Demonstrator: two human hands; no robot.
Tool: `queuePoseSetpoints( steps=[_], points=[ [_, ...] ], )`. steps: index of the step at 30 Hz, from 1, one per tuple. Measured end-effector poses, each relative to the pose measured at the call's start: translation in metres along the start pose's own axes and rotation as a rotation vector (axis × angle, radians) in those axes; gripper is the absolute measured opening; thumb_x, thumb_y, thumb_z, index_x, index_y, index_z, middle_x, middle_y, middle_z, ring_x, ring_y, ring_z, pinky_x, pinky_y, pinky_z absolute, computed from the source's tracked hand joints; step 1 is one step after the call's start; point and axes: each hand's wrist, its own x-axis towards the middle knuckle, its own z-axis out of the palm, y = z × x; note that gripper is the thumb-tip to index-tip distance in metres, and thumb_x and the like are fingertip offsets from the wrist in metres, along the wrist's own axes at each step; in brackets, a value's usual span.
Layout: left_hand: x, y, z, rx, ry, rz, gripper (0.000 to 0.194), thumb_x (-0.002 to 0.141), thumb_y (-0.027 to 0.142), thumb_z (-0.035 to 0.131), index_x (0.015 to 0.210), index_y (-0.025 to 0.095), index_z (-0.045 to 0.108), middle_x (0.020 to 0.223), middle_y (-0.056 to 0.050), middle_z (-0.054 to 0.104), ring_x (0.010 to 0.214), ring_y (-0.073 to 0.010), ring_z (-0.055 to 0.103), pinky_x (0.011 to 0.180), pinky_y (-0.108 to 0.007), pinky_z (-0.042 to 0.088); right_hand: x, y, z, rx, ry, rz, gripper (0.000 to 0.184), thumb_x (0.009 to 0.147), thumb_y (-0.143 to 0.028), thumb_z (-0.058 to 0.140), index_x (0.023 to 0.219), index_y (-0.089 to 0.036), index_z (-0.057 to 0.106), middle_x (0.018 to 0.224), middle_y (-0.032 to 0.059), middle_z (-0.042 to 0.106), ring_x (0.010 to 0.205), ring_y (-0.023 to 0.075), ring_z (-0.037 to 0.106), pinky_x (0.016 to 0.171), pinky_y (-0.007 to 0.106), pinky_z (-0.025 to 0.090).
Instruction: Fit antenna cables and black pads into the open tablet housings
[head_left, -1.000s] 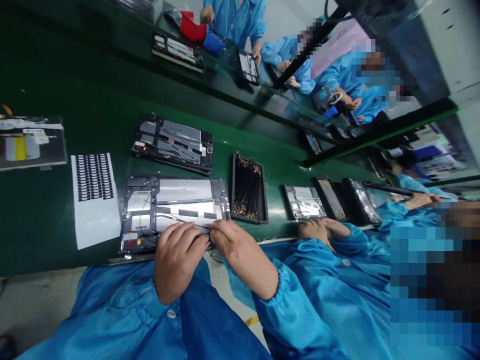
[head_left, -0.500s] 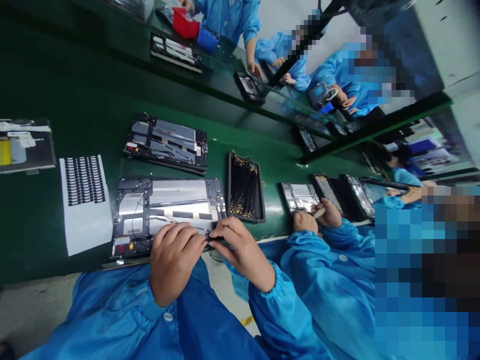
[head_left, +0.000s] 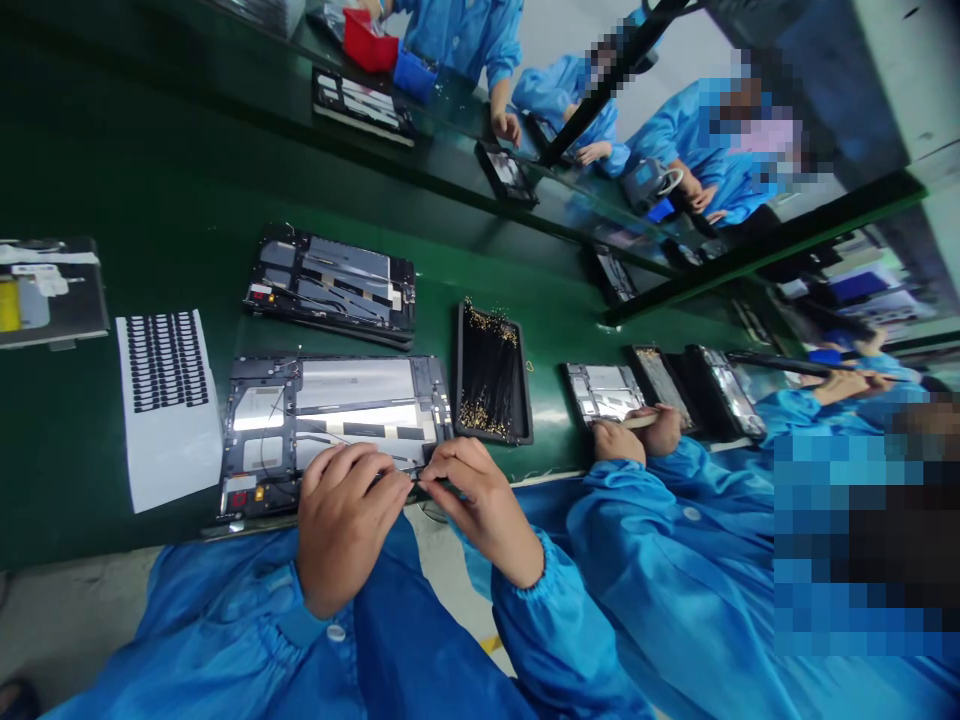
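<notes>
Right in front of me an opened tablet housing (head_left: 356, 380) lies on the green bench, its silver inside facing up and a thin black cable looping over its left part. My left hand (head_left: 349, 525) rests over the housing's near edge, fingers bent and thumb and fingertips pressed together. Close beside it, my right hand (head_left: 484, 505) pinches at the near right corner, its fingertips almost touching those of the left. Whatever sits between the fingertips is too small and covered to make out. To the right stands a black tray (head_left: 491, 375) of thin black cables with gold ends.
Behind lies a stack of tablet housings (head_left: 330, 285). On the left are a sheet of black stickers (head_left: 171, 410) and another device part (head_left: 52, 295). A co-worker's hands (head_left: 630, 435) work on a tablet (head_left: 604, 392) at my right. A dark green shelf beam (head_left: 765, 250) crosses above.
Both my hands stay almost in place at the near right corner, with only slight finger shifts. The neighbour's hands have moved a little over their tablet.
</notes>
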Motion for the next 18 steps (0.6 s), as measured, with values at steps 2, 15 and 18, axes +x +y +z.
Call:
queuePoseSetpoints(
  steps=[2,15,18],
  points=[
    [0.0002,0.0,0.0001,0.001,-0.009,-0.002,0.008,0.091,0.022,0.063,0.086,0.027,0.067,0.092,0.004,0.071,0.103,-0.021,0.061,0.1,-0.043,0.036,0.0002,-0.0003,0.0005,0.003,0.007,0.003,0.01,0.098,-0.019,0.055,0.099,-0.022,0.065,0.1,0.0063,0.062,0.093,0.0197,0.056,0.082,0.035,0.047],
    [0.0019,0.0014,-0.0014,0.004,-0.02,-0.003,0.009,0.089,0.021,0.064,0.084,0.026,0.068,0.091,0.002,0.07,0.102,-0.0218,0.061,0.098,-0.044,0.039,0.0025,-0.0042,0.0008,-0.015,0.052,0.015,0.011,0.097,-0.019,0.056,0.095,-0.021,0.066,0.097,0.0061,0.064,0.091,0.0194,0.058,0.08,0.034,0.049],
    [0.0025,0.001,-0.0021,0.015,-0.026,0.0,0.008,0.089,0.021,0.064,0.084,0.026,0.067,0.092,0.001,0.07,0.101,-0.0219,0.061,0.096,-0.044,0.039,-0.0019,-0.0032,0.0034,-0.065,0.071,-0.037,0.014,0.097,-0.018,0.056,0.105,-0.022,0.067,0.1,0.0073,0.066,0.093,0.0199,0.059,0.082,0.036,0.051]
  ],
)
